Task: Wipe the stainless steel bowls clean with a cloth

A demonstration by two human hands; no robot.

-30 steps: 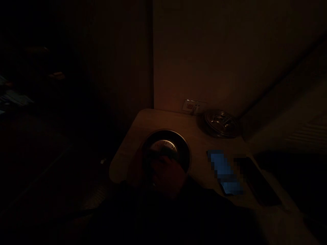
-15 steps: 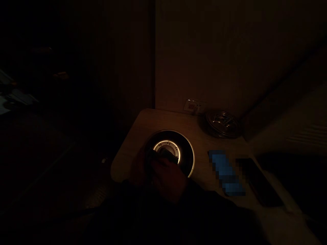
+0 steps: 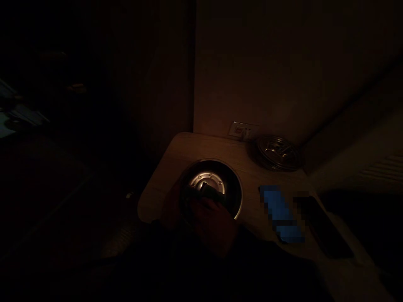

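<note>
In the dim light a round shiny metal bowl (image 3: 236,176) sits on the wooden table. My right hand (image 3: 210,222) reaches over its near side, fingers bent over a dark greenish cloth (image 3: 214,193) pressed against the inside. Part of the cloth is bunched toward the left of the bowl. At the bowl's left rim is my left hand (image 3: 171,207), mostly lost in shadow; its fingers are too dark to make out. The near rim is hidden by my right hand and sleeve.
A stack of metal plates (image 3: 278,153) stands at the table's back right, near a wall socket (image 3: 244,130). To the right lie a blurred-out phone with a blue screen (image 3: 280,214) and a dark flat object (image 3: 327,228). The wooden table (image 3: 192,144) meets the wall behind.
My right hand and the cloth have shifted slightly right and down within the bowl, and more of the cloth shows. The bright ring of light in the bowl has dimmed. The view has moved slightly.
</note>
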